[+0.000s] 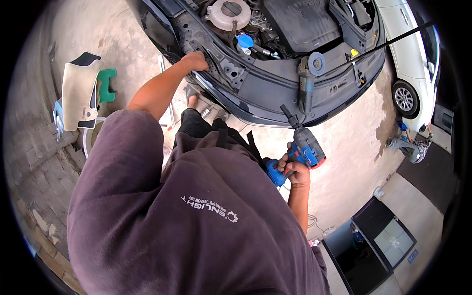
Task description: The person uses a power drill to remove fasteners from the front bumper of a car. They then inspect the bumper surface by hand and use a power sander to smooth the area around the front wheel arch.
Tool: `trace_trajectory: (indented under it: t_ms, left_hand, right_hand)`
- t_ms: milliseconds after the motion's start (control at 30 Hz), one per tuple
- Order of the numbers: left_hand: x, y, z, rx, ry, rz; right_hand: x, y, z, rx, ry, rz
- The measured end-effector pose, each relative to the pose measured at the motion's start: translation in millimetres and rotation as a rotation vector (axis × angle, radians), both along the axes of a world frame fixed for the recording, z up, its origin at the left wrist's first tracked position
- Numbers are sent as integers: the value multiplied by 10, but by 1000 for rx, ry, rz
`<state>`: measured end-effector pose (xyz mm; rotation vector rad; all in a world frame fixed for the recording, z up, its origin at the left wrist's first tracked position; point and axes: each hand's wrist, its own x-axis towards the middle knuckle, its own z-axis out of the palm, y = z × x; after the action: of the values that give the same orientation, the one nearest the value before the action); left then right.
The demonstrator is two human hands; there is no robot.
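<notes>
My right hand (pixel 296 169) grips a blue and black cordless impact wrench (pixel 308 146) by its handle. The wrench's dark socket end points up toward the front edge of a dark car (pixel 265 118) with its engine bay exposed. At the car's front left corner, my left hand (pixel 196 61) rests against the body beside the fender gap; its fingers are hidden. An angle grinder (pixel 306 91) with a round disc lies on the front panel, just beyond the wrench. Deeper in the bay are a pale reservoir (pixel 228 14), a blue cap (pixel 245 41) and a black engine cover (pixel 302 24).
To the left, a beige mat (pixel 78 96) drapes beside a green stool (pixel 106 84), near a bucket (pixel 91 135). A white car (pixel 410 54) stands at the right, with another person (pixel 415 150) low beside it. A thin black rod (pixel 388 43) crosses above the bay's right side.
</notes>
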<state>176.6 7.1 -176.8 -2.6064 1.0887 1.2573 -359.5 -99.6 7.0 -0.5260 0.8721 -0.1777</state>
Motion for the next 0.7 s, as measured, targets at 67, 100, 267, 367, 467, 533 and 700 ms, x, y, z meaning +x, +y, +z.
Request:
trace_trajectory:
  t_ms: [67,100,267,367,467,533,700]
  left_hand:
    - [27,88,-141,-60,5,-58]
    - [63,110,-184,-92,6,-89]
    - [112,106,16,-100,74,-199]
    - [70,65,99,-48,100,-171]
    - [142,92,20,-68,109,-234]
    - [156,88,-43,-44,102,-294]
    - [71,108,-109,-80,55,-239]
  right_hand:
    - [-25,8,-28,3,16,-12]
    - [-26,9,-29,2,12,-16]
    - [-44,69,-97,-9,9,-42]
    - [-67,106,-118,-8,16,-63]
    - [-90,127,-160,-18,29,-46]
    - [-108,120,-195,-22,16,-37]
    - [-129,151,-275,2,-5,-69]
